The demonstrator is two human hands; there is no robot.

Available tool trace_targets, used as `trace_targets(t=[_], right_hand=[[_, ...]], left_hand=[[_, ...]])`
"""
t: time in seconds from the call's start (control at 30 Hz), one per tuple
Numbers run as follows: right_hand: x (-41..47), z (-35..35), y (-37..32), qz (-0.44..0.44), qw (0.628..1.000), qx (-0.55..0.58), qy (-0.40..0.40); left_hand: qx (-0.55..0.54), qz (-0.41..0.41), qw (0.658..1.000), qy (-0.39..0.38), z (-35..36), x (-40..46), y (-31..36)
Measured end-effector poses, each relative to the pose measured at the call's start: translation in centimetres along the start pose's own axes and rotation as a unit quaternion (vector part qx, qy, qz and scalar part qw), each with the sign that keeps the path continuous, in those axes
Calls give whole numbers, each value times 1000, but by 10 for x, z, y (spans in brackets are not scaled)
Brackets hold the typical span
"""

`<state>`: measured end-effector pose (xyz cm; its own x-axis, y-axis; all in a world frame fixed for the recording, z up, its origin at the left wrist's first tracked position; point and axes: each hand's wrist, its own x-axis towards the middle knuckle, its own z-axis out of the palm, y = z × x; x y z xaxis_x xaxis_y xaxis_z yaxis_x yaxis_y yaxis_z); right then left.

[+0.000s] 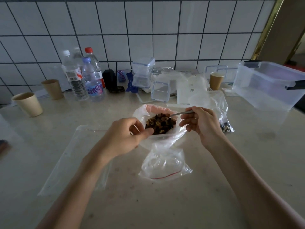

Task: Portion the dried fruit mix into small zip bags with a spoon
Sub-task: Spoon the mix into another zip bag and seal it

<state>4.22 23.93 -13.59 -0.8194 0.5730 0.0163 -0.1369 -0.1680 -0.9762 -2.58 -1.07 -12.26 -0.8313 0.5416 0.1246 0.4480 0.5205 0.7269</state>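
Nearest on the counter [165,204] lies one small zip bag [165,164] with a red seal strip, crumpled, clear, apparently unfilled; one larger flat clear bag [74,156] lies to its left. Beyond it, the left hand [125,138] pinches the rim of one open plastic bag [145,113] holding the dried fruit mix [160,123], dark brown and clumped, while the right hand [201,124] pinches one metal spoon [179,113] by its handle, bowl in the fruit. Farther back: three paper cups [28,104], three water bottles [94,78], one large clear bin [267,83].
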Motion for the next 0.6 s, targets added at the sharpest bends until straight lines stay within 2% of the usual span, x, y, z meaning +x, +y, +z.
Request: trace_targets(t=[0.07,0.2,0.27,0.43,0.6], right_hand=[[5,0,-7,-8,1000,0,-5],[-1,-3,-16,-17,1000,16,-16],[-13,-13,1,13,999,9,-37],[-21,-19,-22,14,993,-21,-114],[-26,-23,-36,-31,977,-92,-189]], left_hand=[[41,-26,995,-82,2,1,4],[71,-34,987,-138,7,-2,7],[76,-47,980,-179,19,-14,-2],[44,-18,989,-143,20,-9,0],[-31,-19,993,-116,16,-5,2]])
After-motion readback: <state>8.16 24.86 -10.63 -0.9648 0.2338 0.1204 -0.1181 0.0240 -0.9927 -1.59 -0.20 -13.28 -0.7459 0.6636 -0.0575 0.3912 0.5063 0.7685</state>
